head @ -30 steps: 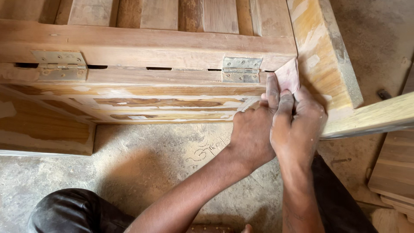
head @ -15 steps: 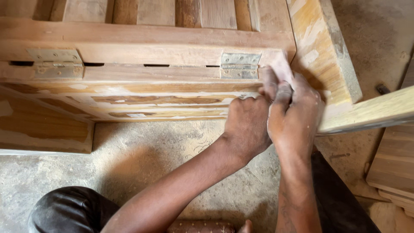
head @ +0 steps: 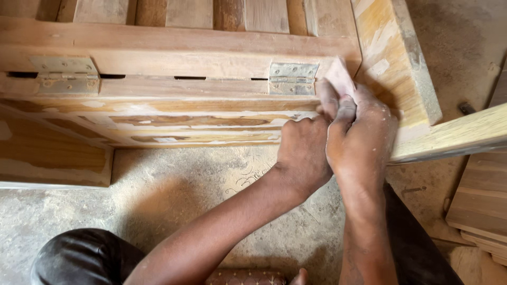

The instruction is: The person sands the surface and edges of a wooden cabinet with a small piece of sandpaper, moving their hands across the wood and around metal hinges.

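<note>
Nearest, a dark knee (head: 84,258) over the dusty floor (head: 174,195); further up, the left hand (head: 303,153) is clenched against the frame (head: 174,63) beside the right hand (head: 362,140), whose fingers pinch the sandpaper (head: 339,76) by the hinge (head: 293,78); the sheet looks light, limp and gritty, best pinched flat under fingertips; slats (head: 232,13) lie beyond
</note>
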